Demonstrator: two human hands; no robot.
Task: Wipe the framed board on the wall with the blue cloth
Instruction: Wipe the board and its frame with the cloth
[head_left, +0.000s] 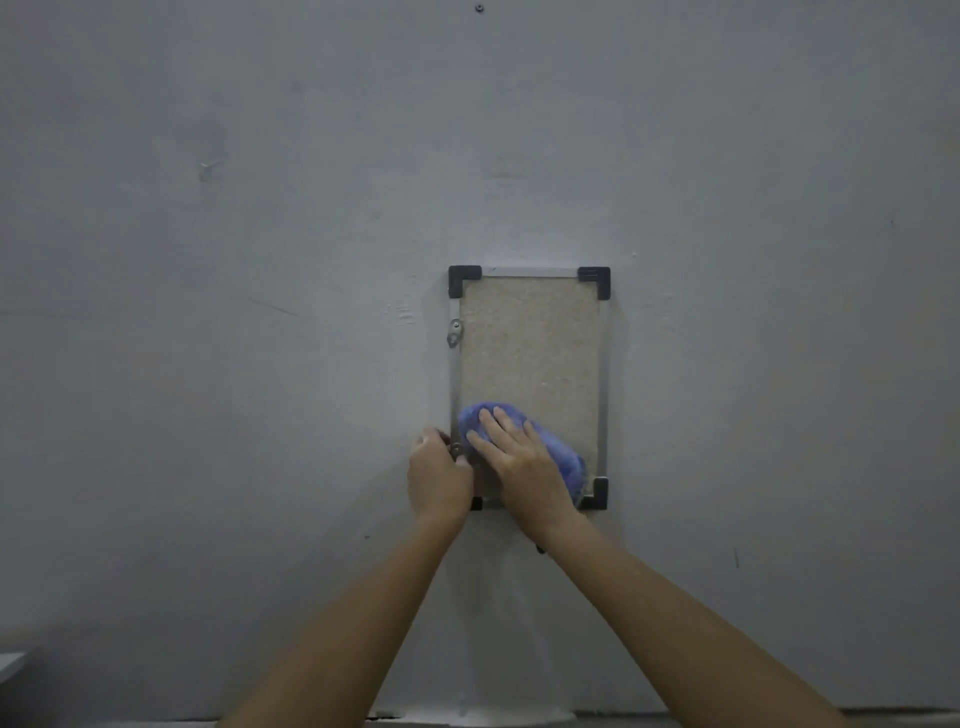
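Note:
A small framed board (530, 343) hangs upright on the grey wall, with a beige speckled face, a thin metal frame and black plastic corners. My right hand (519, 462) lies flat on a bunched blue cloth (558, 452) and presses it against the board's lower left part. My left hand (439, 478) grips the frame's left edge near the bottom corner, by a small metal hanger tab. The bottom left corner of the board is hidden behind my hands.
The plain grey wall (260, 260) fills the view. A second metal hanger tab (454, 332) sits on the frame's left edge higher up. A small screw (478, 8) is in the wall at the top. A pale ledge (10, 665) shows at the lower left edge.

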